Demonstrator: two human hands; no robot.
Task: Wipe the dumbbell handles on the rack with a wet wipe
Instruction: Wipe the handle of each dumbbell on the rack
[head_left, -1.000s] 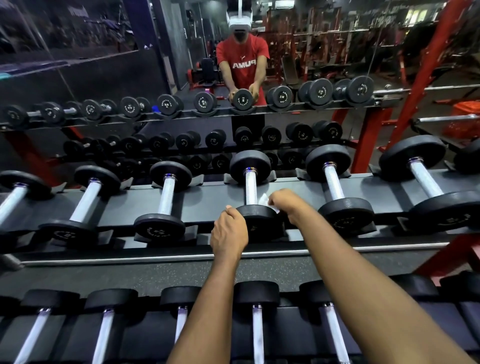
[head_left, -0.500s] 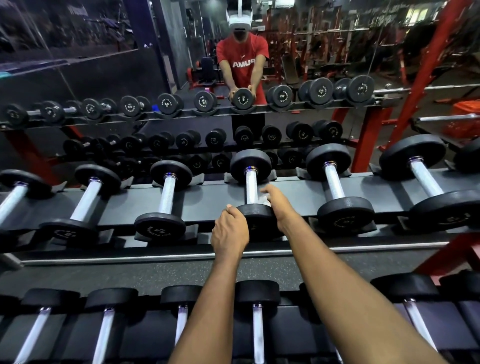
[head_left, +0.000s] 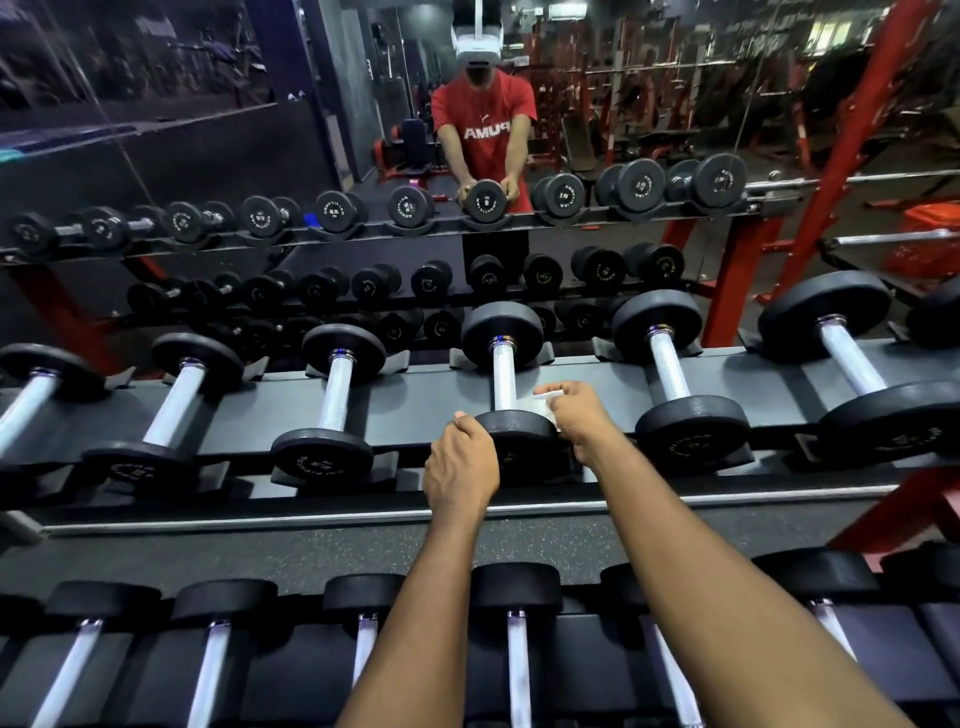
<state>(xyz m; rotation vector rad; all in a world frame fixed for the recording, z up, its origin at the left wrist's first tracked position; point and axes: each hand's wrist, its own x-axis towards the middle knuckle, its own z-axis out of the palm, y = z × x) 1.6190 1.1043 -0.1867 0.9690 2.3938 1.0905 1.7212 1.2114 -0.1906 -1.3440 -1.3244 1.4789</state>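
- The right grip (head_left: 576, 423) pinches the wipe (head_left: 543, 404) between thumb and fingers. Only a small fold shows, so it may slip out or bunch up when dragged along the rough handle (head_left: 504, 374), leaving strips untouched.
- The wipe sits at 3 o'clock of the handle's near end, just beside it; I cannot tell whether it touches the metal. A stroke from that side likely cleans one face only. The underside and the 9 o'clock face could be missed unless the wipe wraps round.
- The left grip (head_left: 460, 465) curls over the near head of the dumbbell (head_left: 517, 441) from 9 o'clock. If that hold loosens, the dumbbell may roll in its cradle on the rack (head_left: 582, 387) under the rubbing.
- The next dumbbell (head_left: 693, 434) lies close at 3 o'clock of the right grip, and the knuckles may knock its head on a wide stroke.
- The handle runs toward 12 o'clock from both grips, its far part uncovered.
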